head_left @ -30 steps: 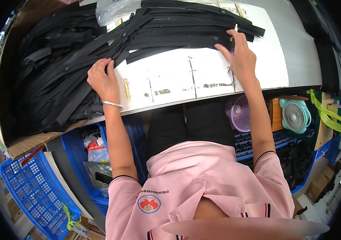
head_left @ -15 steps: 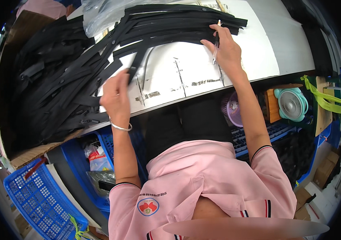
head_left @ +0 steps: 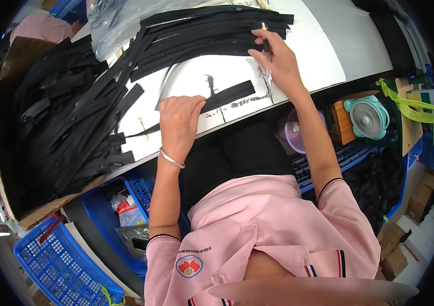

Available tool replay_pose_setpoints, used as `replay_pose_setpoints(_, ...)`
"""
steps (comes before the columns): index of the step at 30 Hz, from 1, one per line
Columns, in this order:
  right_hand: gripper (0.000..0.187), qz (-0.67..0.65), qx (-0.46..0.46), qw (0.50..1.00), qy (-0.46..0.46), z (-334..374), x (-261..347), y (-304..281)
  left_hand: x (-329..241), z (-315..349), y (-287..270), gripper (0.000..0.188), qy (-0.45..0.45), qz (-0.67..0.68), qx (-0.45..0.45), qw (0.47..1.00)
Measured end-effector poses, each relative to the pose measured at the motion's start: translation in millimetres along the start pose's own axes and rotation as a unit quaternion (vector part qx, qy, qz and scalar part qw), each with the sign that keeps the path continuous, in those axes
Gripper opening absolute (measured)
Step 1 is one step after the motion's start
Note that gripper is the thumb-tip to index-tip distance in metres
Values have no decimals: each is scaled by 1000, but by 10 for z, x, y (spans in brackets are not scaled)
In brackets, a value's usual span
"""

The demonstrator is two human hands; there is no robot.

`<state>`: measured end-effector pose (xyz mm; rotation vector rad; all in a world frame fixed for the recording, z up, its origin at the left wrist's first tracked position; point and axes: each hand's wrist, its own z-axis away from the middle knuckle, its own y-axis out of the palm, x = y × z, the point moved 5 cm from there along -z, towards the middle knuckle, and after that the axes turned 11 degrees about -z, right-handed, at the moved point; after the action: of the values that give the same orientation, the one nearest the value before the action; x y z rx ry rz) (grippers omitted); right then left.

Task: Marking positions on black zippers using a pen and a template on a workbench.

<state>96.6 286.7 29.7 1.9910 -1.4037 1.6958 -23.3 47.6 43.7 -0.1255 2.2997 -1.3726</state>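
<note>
My left hand (head_left: 178, 120) grips a black fabric strip (head_left: 234, 93) near the front edge of the white board (head_left: 313, 64). The strip's free end points right across the board's dark marks, and its other side trails left toward the heap. In my right hand (head_left: 282, 61) is a pen (head_left: 265, 43) with a clear barrel, its pale tip pointing away from me. That hand hovers by the right ends of several black strips (head_left: 206, 38) laid side by side along the far part of the board.
A cardboard box (head_left: 15, 61) at the left overflows with tangled black strips (head_left: 69, 122). Clear plastic sheeting (head_left: 120, 25) lies at the back. Below the table are a blue basket (head_left: 69, 262), a lilac basket (head_left: 294, 135) and a small turquoise fan (head_left: 367, 118).
My left hand has moved right and toward me, drawing one strip away from the others along the board's front. My right hand still holds the pen near the strip ends.
</note>
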Motion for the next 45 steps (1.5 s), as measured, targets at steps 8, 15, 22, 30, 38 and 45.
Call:
replay_pose_setpoints(8,42,161,34,970,-178,966,519,122,-43,-112,159,9,-14,27,15,999)
replay_pose_setpoints(15,43,198,26,966,-165,1062,165,-140,123,88,38,15,-81,-22,-38,996)
replay_pose_setpoints(22,34,216,-25,965,-146,1062,-123,-412,38,602,-112,30,-129,-108,-124,978)
replay_pose_setpoints(30,31,216,-6,963,-158,1070,-133,-387,151,1029,-93,56,-183,-111,-8,977)
replay_pose_setpoints(38,32,237,7,961,-142,1022,-14,-391,351,1104,-176,60,-191,-124,-9,974)
replay_pose_setpoints(45,27,103,-9,992,-79,831,375,-117,367,1141,-157,57,-183,-110,-44,976)
